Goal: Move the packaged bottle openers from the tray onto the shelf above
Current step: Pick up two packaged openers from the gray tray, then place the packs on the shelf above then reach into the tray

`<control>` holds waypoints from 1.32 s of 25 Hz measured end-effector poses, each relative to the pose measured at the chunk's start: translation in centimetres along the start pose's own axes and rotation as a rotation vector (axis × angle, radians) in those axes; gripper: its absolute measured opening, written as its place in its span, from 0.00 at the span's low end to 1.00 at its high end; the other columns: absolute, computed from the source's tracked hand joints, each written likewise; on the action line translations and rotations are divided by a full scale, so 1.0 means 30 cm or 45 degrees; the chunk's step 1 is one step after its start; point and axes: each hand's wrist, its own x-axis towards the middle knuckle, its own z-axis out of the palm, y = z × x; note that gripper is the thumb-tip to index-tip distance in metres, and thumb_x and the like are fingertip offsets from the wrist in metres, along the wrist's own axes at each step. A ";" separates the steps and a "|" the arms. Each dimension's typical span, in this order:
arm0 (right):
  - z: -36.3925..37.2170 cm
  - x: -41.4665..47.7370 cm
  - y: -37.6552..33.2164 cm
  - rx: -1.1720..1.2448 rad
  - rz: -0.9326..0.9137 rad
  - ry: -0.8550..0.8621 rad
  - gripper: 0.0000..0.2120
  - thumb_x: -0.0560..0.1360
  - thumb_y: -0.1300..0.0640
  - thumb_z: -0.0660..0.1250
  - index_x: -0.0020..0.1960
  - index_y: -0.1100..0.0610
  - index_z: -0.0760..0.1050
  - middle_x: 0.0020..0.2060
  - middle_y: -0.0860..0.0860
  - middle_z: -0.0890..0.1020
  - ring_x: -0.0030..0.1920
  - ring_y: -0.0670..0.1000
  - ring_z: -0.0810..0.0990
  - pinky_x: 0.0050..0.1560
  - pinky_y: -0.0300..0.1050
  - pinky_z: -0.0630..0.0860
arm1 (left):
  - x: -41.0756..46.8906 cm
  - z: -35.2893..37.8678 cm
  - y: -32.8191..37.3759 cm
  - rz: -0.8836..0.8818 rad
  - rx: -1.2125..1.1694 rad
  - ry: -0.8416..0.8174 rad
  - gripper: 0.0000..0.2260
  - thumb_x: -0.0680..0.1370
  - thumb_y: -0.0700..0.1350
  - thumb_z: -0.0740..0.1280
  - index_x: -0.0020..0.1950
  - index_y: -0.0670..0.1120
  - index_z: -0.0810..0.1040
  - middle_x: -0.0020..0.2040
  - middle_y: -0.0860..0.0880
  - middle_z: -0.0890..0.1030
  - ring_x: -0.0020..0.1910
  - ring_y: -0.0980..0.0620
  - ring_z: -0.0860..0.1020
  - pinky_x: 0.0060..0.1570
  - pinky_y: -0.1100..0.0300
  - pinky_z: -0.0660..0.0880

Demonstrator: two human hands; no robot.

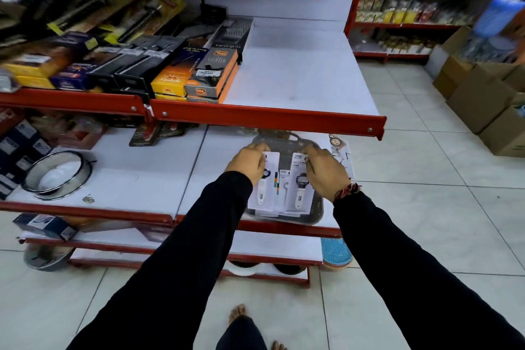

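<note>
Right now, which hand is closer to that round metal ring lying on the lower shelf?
Left. The left hand grips a packet in the tray, on the side toward the metal ring. The right hand is farther away, across the tray.

Both hands are reaching into a grey tray (318, 214) that is sitting on the lower shelf (127, 179). The left hand (250, 163) is gripping the top of one packaged bottle opener (262, 193), and the right hand (325, 170) is gripping the top of another packaged opener (298, 196) beside it. The white shelf above (298, 74) is lying bare on its right part, with boxed lighters (213, 77) standing on its left
</note>
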 end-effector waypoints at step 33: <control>-0.358 0.756 -0.167 0.199 0.192 -0.163 0.16 0.77 0.63 0.57 0.62 0.61 0.76 0.64 0.61 0.74 0.61 0.63 0.75 0.56 0.47 0.70 | 0.605 -0.545 0.079 -0.054 0.473 -0.066 0.19 0.78 0.46 0.62 0.70 0.49 0.74 0.71 0.47 0.71 0.71 0.44 0.71 0.74 0.44 0.60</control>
